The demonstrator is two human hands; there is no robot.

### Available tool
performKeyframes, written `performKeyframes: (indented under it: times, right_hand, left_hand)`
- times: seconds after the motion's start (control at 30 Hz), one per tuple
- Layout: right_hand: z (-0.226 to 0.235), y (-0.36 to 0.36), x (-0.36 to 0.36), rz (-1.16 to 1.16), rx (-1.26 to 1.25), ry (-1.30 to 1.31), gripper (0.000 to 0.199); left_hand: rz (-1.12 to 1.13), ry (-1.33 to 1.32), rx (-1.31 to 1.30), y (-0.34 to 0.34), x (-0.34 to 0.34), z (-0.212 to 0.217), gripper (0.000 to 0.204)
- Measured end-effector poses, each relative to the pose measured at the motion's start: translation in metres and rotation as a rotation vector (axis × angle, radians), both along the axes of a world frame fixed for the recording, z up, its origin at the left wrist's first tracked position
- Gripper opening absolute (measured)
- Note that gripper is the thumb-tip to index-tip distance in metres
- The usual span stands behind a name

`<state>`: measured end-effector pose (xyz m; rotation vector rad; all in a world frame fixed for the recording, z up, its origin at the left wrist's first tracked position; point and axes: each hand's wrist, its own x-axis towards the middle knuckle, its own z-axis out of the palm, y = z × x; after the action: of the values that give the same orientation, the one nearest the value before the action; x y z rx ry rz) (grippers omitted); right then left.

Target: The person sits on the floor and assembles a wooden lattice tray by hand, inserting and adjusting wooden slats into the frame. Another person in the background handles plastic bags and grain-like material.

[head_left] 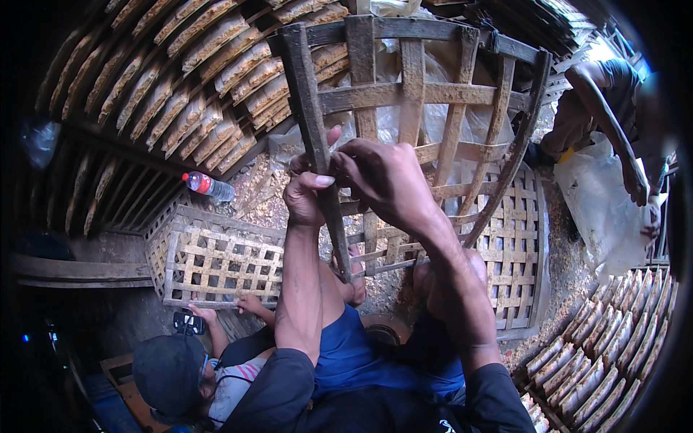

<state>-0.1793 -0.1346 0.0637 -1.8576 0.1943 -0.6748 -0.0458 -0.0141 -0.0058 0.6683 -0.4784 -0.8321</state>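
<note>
A worn wooden tray with a woven slat lattice stands tilted up in front of me, above my knees. My left hand is closed round its dark left side bar, the thumb lying across the near face and a fingertip showing past the bar. Against the same bar, slightly higher and to the right, my right hand is closed with its fingers bent into a pinch. Whatever lies between those fingertips is hidden by the hand.
Lattice trays lie at left and right. A red-capped bottle lies on the crumb-strewn floor. Crusted slabs line racks upper left; more slabs stand lower right. One person sits lower left; another handles clear plastic at right.
</note>
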Motion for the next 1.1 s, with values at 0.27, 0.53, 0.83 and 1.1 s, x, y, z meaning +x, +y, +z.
performKeyframes:
  times: [0.27, 0.53, 0.83, 1.1]
  right_hand:
    - [-0.013, 0.005, -0.015, 0.03, -0.017, 0.021, 0.027]
    - [-0.021, 0.012, -0.003, -0.036, -0.239, -0.002, 0.03]
    - [-0.019, 0.002, 0.002, 0.006, -0.149, -0.042, 0.022]
    - [-0.021, 0.001, 0.009, 0.019, -0.18, -0.188, 0.02]
  left_hand:
    - [-0.031, 0.111, -0.056, 0.001, 0.006, -0.004, 0.068]
    - [0.011, 0.065, -0.026, 0.001, 0.009, -0.012, 0.083]
    - [-0.032, 0.07, -0.017, 0.001, 0.004, -0.001, 0.081]
    - [-0.146, 0.075, -0.065, 0.004, 0.007, 0.002, 0.08]
